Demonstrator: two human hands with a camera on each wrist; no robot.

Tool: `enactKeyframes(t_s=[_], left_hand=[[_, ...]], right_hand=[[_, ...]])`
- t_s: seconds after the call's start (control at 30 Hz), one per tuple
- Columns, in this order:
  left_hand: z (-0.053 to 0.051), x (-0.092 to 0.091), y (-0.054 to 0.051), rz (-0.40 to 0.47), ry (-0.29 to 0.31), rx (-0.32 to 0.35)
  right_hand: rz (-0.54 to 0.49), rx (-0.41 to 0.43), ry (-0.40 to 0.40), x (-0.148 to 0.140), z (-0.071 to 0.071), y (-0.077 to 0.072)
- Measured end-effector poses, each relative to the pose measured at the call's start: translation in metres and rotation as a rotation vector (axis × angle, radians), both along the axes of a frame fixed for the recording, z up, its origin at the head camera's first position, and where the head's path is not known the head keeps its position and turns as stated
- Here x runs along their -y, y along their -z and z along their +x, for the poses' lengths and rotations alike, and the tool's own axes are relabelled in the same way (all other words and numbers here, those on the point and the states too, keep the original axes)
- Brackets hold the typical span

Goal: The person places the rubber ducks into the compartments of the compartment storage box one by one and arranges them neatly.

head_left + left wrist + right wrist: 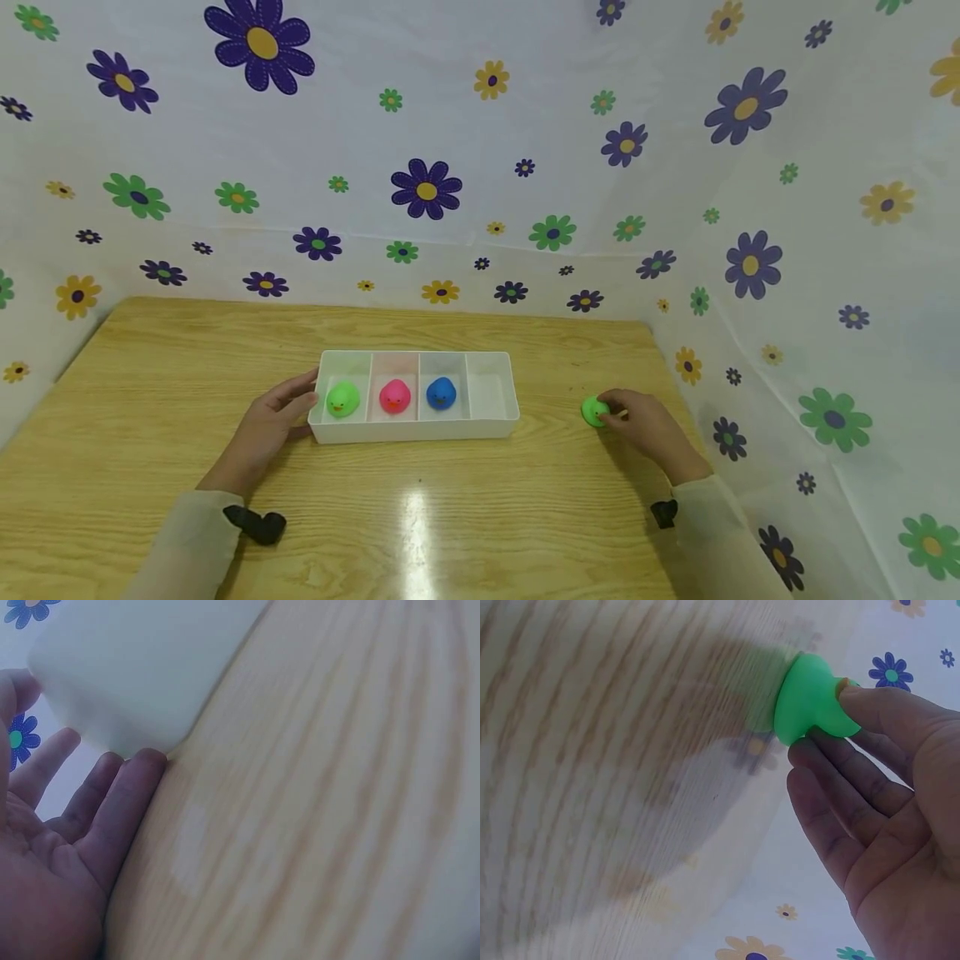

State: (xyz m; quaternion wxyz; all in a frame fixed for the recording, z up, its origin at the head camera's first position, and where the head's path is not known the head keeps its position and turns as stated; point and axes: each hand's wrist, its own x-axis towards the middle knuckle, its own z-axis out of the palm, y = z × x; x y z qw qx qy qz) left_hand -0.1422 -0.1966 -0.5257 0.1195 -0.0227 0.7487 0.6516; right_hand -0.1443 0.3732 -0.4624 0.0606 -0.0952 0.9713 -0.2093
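A white four-section tray [491, 429] lies on the wooden table, and my left hand [264, 427] touches its left end with fairly straight fingers. In the left wrist view, the fingertips [150, 759] meet the tray's pale corner [142, 682]. From left to right, the sections hold a lime-green rubber duck [342, 400], a pink rubber duck [394, 397] and a blue rubber duck [441, 393]; the rightmost has none. Off to the tray's right, my right hand [643, 423] pinches a green rubber duck [806, 701] between thumb and fingers, its base at the tabletop.
The wooden table [360, 508] extends around the tray, with a bright light reflection in front. A white flower-patterned sheet [480, 125] hangs behind the table and along its right side, close to my right forearm. Each wrist wears a black strap [257, 525].
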Motion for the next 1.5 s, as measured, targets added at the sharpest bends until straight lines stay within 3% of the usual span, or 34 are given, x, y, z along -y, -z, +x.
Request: enactKeyframes(t_s=[0.9, 1.5], left_hand=[[-0.002, -0.002, -0.004, 0.002, 0.0, 0.01], [-0.001, 0.0, 0.002, 0.011, -0.004, 0.002]], right_hand=[[-0.029, -0.066, -0.003, 0.001, 0.003, 0.002], [-0.055, -0.257, -0.092, 0.025, -0.001, -0.02]])
